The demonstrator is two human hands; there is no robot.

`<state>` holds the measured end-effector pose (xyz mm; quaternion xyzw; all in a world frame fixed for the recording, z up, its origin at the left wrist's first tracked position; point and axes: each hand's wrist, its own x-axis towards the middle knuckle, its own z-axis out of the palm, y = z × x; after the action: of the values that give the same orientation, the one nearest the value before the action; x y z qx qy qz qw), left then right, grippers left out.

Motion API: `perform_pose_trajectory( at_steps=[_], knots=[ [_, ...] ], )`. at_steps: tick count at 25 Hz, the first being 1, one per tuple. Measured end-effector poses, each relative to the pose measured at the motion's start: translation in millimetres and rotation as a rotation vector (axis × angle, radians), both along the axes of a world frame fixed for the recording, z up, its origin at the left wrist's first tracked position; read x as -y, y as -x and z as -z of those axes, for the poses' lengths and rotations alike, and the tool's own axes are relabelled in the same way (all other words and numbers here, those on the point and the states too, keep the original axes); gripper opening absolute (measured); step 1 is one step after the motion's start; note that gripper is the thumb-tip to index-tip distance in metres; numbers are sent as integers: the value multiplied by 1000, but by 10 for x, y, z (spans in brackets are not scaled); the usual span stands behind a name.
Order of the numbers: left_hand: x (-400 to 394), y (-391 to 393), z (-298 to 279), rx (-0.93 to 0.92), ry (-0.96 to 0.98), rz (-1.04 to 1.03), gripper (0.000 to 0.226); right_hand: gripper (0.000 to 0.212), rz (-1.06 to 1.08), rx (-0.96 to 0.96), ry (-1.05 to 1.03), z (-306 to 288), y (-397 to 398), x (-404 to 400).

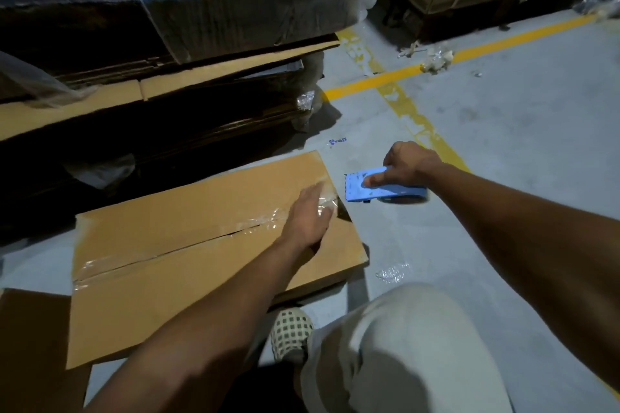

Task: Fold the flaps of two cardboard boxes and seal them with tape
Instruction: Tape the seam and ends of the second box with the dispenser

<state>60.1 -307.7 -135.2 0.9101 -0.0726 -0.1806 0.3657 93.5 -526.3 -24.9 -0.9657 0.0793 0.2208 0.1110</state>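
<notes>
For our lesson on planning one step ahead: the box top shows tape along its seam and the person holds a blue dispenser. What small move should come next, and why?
Probably press and smooth the tape down at the box corner. The left hand already lies flat on the wrinkled tape end there, while the right hand grips the blue dispenser clear of the box, above the floor.

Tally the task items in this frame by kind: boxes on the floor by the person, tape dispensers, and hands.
Cardboard boxes: 2, the taped box and a second box at the lower left edge
Tape dispensers: 1, the blue dispenser
Hands: 2, the left hand flat on the taped box, the right hand gripping the dispenser
Total: 5
</notes>
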Motion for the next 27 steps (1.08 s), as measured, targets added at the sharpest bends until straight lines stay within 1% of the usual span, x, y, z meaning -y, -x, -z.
perform_pose_trajectory(
  at_steps=[1,2,3,4,5,6,8,10,12,15,20,24,27],
  knots=[
    [-75,63,-143,-185,230,-246,44,58,27,19,-107,-68,68,-64],
    [-143,128,-284,-401,479,-445,40,57,40,34,-199,-129,141,-152],
    [-224,196,-430,-611,697,-570,44,56,39,46,-267,-209,218,-276],
    [-302,261,-562,-756,843,-604,51,55,31,47,-314,-271,291,-410],
    [-381,318,-679,-818,932,-616,55,53,13,46,-344,-333,361,-547],
    [-461,376,-784,-839,999,-640,57,51,-14,43,-360,-394,434,-682],
    [-607,491,-963,-856,1096,-688,54,47,-65,43,-372,-484,579,-909],
    [-740,604,-1090,-841,1114,-679,50,46,-82,58,-367,-537,715,-1015],
    [-876,713,-1149,-809,1062,-648,42,44,-78,74,-357,-560,844,-1033],
    [-1003,851,-1190,-813,1004,-600,31,44,-52,87,-357,-568,1012,-952],
    [-924,951,-1321,-772,916,-515,27,40,-34,86,-407,-587,1156,-855],
    [-881,972,-1314,-795,915,-538,25,40,-38,91,-423,-564,1175,-871],
    [-884,958,-1267,-756,894,-559,26,41,-55,87,-403,-528,1163,-903]
  ],
)
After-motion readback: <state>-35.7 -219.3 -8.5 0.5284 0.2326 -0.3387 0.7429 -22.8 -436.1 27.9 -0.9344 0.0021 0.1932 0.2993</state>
